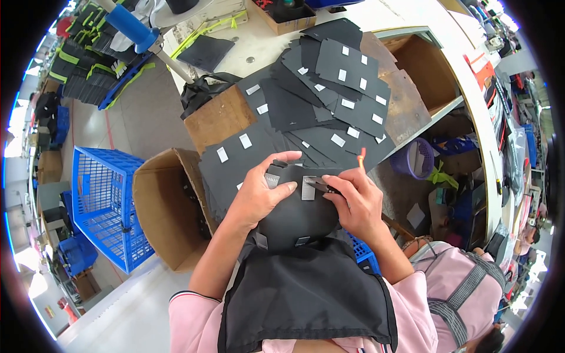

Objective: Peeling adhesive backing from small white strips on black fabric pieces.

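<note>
A dark grey panel [294, 217] with small pale rectangular patches hangs in front of me, curved over my lap. My left hand [259, 191] pinches its upper edge between thumb and fingers, next to one patch. In my right hand [358, 200] is a pair of thread snips [321, 183], its dark blades lying over the edge of another patch [308, 189]. A piece of orange cord sticks up by that hand. Just beyond both hands, several similar grey panels [353, 65] lie overlapped, many with white patches.
A cardboard box [168, 206] and a blue plastic crate [106, 206] stand at the left. Brown board [220, 120] shows under the panels. A purple basket [415, 157] is at the right, below an open wooden recess [424, 70]. Another person in pink [465, 288] sits close at the lower right.
</note>
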The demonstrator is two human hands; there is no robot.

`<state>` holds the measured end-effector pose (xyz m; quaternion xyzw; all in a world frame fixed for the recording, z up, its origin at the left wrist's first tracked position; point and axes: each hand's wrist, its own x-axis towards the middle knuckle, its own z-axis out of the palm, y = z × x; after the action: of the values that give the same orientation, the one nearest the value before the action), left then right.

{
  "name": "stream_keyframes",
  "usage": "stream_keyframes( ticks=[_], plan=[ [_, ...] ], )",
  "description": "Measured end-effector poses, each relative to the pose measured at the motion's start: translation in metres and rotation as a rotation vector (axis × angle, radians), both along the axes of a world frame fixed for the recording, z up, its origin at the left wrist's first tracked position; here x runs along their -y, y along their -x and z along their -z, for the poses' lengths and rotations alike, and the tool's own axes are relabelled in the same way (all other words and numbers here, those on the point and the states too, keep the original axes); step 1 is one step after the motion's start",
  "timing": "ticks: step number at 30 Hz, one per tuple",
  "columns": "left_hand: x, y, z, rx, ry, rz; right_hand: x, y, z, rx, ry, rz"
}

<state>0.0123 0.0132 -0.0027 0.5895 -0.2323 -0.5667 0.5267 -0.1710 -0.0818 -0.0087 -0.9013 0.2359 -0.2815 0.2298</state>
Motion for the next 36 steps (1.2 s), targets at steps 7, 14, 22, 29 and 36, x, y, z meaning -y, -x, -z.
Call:
stream_keyframes(
  ticks=[7, 14, 22, 29, 36],
  plan=[
    [0.000, -0.012, 0.011, -0.063, -0.034, -0.092, -0.016, 0.013, 0.030, 0.292, -0.826, 0.119],
    [-0.021, -0.024, 0.055, -0.281, -0.015, -0.082, -0.022, -0.008, 0.037, 0.514, -1.512, 0.244],
    [-0.032, 0.004, 0.043, -0.399, -0.012, -0.057, -0.025, -0.019, 0.043, 0.234, -0.638, 0.262],
    [-0.018, 0.006, 0.036, -0.126, -0.053, -0.069, -0.015, -0.028, 0.035, 0.434, -1.809, 0.217],
    [-0.014, 0.007, 0.025, -0.002, 0.039, 0.013, -0.019, -0.023, 0.052, 0.312, -0.969, 0.298]
  ],
)
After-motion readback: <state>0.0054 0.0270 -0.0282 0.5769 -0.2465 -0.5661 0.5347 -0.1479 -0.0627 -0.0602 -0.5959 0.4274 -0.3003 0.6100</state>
